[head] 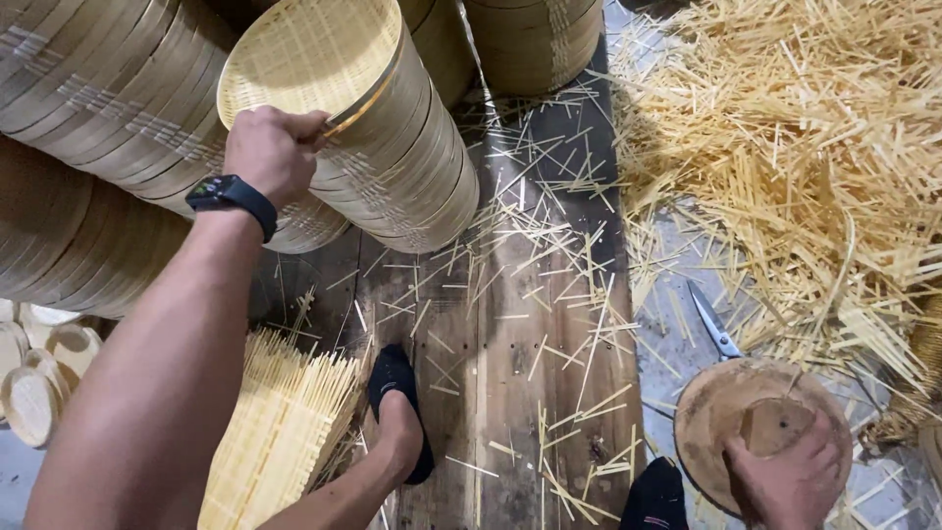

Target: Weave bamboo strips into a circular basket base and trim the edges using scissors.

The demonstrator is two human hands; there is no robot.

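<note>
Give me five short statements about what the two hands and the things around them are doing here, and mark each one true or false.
1. The left hand grips the rim of the top bamboo tray on a leaning stack. True.
2. The right hand rests on a round wooden block. True.
3. The scissors are in the right hand. False: they lie on the floor beside the block.
4. The left wrist is bare. False: it wears a black watch.
5. Bamboo sticks litter the wooden board. True.

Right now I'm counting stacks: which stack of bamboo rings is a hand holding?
The leaning middle stack, capped by a woven lid; the left hand grips its top rim. The others stand untouched.
</note>
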